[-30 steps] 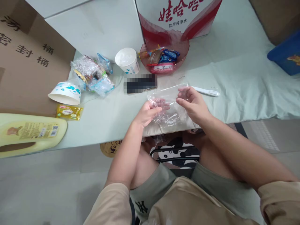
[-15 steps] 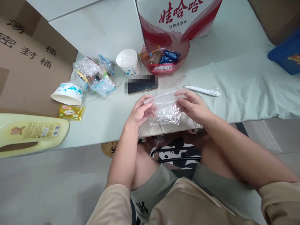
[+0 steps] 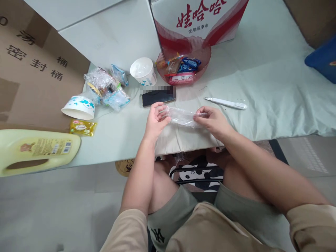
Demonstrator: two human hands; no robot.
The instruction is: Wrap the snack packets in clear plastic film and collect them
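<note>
A crinkled clear plastic wrapper [image 3: 181,117] stretches between my two hands, just above the front part of the cloth-covered table. My left hand [image 3: 156,120] pinches its left end between thumb and fingers. At the other end, my right hand [image 3: 211,119] has thumb and forefinger closed on the film. Beyond my left hand lies a dark phone [image 3: 158,97], its upper part blurred out. A white utility knife [image 3: 225,103] rests on the cloth past my right hand.
A pink bowl [image 3: 204,66] of packaged snacks and a paper cup [image 3: 144,71] stand at the back. Crumpled wrappers [image 3: 102,82], a tipped paper bowl [image 3: 78,107], a yellow packet [image 3: 83,128] and a yellow jug [image 3: 57,140] line the left. Boxes and a blue container [image 3: 324,59] flank the table.
The plastic wrapper, which hung down in a wide crinkled sheet, is now gathered into a narrower strip between my hands. The camera view has shifted slightly.
</note>
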